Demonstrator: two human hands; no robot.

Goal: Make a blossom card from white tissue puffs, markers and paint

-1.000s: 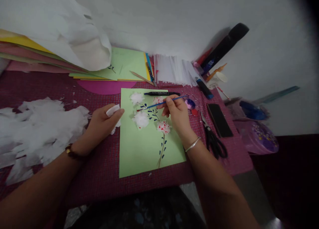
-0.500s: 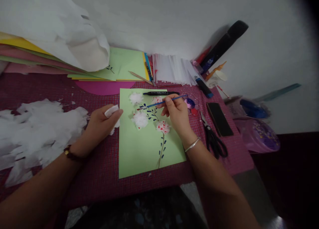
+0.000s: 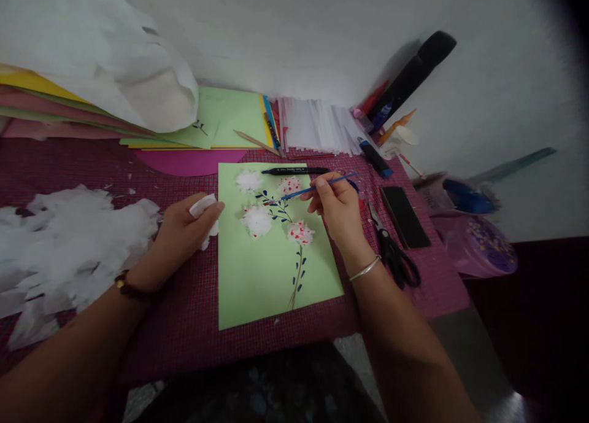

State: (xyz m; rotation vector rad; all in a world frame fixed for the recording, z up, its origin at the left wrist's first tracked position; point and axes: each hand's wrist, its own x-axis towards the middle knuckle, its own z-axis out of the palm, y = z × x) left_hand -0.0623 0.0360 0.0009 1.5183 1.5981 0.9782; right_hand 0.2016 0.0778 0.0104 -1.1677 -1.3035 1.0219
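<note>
A green sheet lies on the table with several fluffy flowers, dark leaves and a stem on it. Two flowers are dotted red all over; the lower left flower has a few red spots at its edge. My right hand is closed on a thin blue paintbrush, whose tip hangs over the sheet by the lower left flower. Left of the sheet, my left hand is wrapped round a folded white tissue. A black marker lies across the sheet's top edge.
Scissors, a dark phone-like slab and a paint palette, partly behind my right hand, are on the right. White tissue scraps cover the left. Coloured paper and white strips lie at the back.
My right hand has moved right with the paintbrush, and the brush tip has shifted right, away from the upper edge of the lower left flower. My left hand still holds the tissue.
</note>
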